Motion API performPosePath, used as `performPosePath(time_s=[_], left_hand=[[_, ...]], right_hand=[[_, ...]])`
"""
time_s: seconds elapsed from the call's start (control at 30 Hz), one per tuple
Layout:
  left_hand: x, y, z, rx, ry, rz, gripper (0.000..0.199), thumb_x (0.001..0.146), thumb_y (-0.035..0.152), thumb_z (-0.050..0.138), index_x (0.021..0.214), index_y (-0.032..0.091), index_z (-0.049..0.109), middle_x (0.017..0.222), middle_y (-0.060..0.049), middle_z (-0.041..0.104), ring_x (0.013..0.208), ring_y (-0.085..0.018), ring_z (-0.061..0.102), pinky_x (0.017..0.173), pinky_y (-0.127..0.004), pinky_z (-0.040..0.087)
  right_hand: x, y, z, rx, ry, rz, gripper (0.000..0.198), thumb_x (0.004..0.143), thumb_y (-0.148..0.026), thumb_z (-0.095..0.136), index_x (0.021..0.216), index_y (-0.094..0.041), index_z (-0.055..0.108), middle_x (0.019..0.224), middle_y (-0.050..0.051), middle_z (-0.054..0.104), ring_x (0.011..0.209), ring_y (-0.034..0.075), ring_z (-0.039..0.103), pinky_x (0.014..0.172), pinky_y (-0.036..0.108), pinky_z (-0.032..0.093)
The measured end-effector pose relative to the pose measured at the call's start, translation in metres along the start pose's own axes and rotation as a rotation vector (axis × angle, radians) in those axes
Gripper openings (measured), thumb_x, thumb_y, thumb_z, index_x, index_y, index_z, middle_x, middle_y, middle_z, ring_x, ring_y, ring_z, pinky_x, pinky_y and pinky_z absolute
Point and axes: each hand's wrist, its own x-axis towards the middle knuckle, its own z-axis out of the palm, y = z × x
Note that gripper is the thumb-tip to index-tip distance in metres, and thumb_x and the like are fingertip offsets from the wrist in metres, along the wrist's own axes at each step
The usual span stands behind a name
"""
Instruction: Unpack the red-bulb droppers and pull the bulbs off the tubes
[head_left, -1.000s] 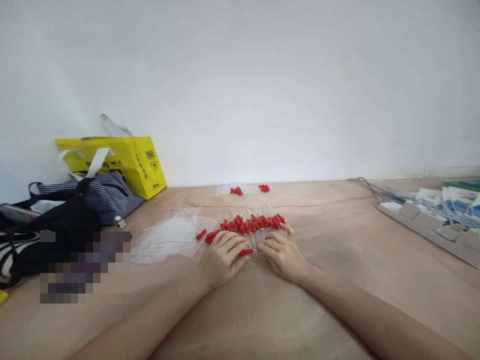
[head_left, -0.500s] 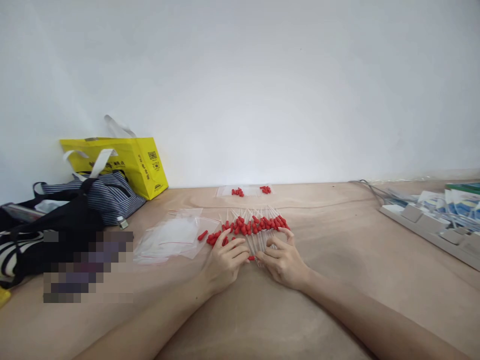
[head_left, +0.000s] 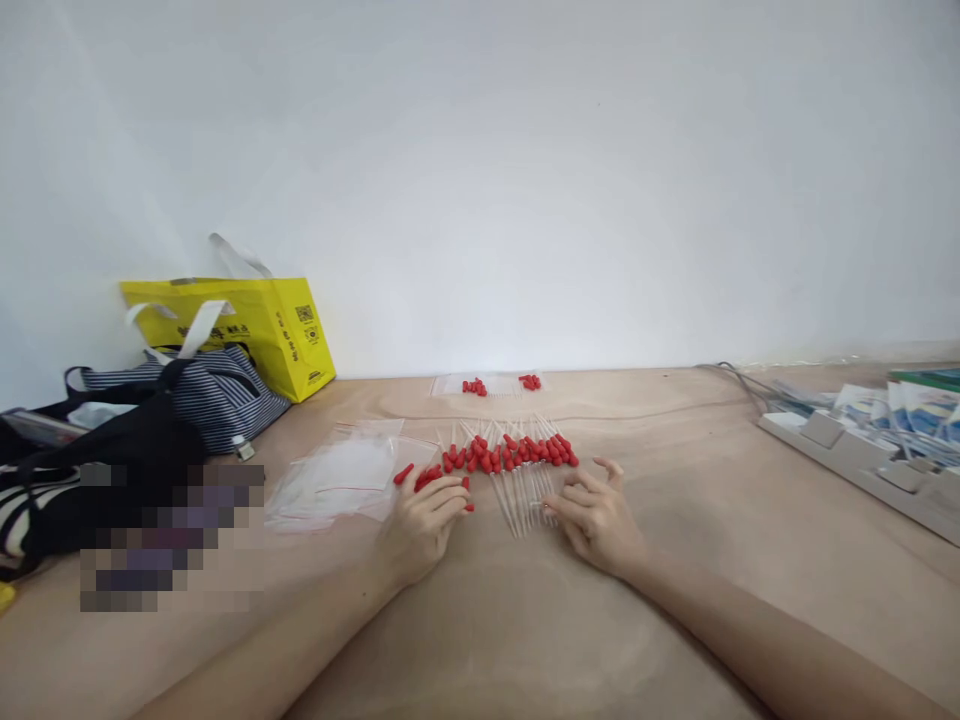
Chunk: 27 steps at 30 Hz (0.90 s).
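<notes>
My left hand [head_left: 424,522] is closed, its fingers curled over a small heap of loose red rubber bulbs [head_left: 429,476]. One red rubber bulb [head_left: 469,507] shows at its fingertips. My right hand [head_left: 600,522] has thumb and forefinger together beside the clear tubes, little finger lifted; what they pinch is too small to make out. Between the hands lies a row of clear glass droppers with red bulbs [head_left: 517,455], some tips facing away and others pointing toward me. More clear tubes [head_left: 514,500] lie at the near side of this row.
Flat clear zip bags [head_left: 337,475] are piled left of the bulbs. Another bag with red bulbs [head_left: 495,384] lies by the wall. Farther left stand a yellow bag [head_left: 292,340], a striped bag [head_left: 232,400] and a black bag [head_left: 165,450]. A white power strip [head_left: 862,460] is at right.
My hands have moved apart: the left went left over the loose bulbs, the right went right. The red bulb seen between them has left that spot, and more of the tubes show.
</notes>
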Motion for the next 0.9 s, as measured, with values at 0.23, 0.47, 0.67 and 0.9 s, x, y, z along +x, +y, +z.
performPosePath(time_s=[0.23, 0.47, 0.67, 0.9], left_hand=[[0.001, -0.016, -0.005, -0.007, 0.109, -0.342, 0.022, 0.083, 0.020, 0.040, 0.093, 0.017, 0.059, 0.082, -0.005, 0.053, 0.076, -0.013, 0.054, 0.068, -0.025, 0.046], [-0.011, -0.058, -0.028, -0.029, -0.100, -0.861, 0.026, 0.073, 0.027, 0.045, 0.093, 0.016, 0.055, 0.075, -0.003, 0.057, 0.065, -0.014, 0.057, 0.064, -0.026, 0.047], [-0.008, -0.052, -0.036, -0.174, -0.271, -1.021, 0.019, 0.065, 0.037, 0.054, 0.067, 0.019, 0.048, 0.061, 0.001, 0.060, 0.057, -0.015, 0.057, 0.057, -0.025, 0.045], [-0.008, -0.056, -0.037, -0.342, -0.264, -1.118, 0.029, 0.060, 0.044, 0.058, 0.070, 0.017, 0.053, 0.069, -0.003, 0.065, 0.066, -0.019, 0.061, 0.063, -0.029, 0.045]], right_hand=[[-0.006, 0.015, 0.010, 0.111, -0.176, 0.278, 0.032, 0.084, -0.015, 0.033, 0.108, -0.020, 0.054, 0.083, 0.006, 0.058, 0.072, 0.015, 0.054, 0.064, 0.026, 0.041], [-0.012, 0.025, 0.013, 0.066, -0.081, 0.439, 0.036, 0.073, -0.003, 0.033, 0.100, -0.015, 0.052, 0.088, 0.008, 0.056, 0.074, 0.017, 0.056, 0.065, 0.028, 0.046], [-0.011, 0.023, 0.025, 0.054, -0.025, 0.431, 0.026, 0.070, -0.001, 0.033, 0.082, -0.016, 0.050, 0.079, 0.007, 0.054, 0.067, 0.016, 0.054, 0.058, 0.026, 0.044], [-0.002, 0.015, 0.024, 0.181, -0.072, 0.435, 0.015, 0.079, -0.011, 0.038, 0.074, -0.016, 0.051, 0.077, 0.006, 0.051, 0.069, 0.015, 0.053, 0.064, 0.027, 0.044]])
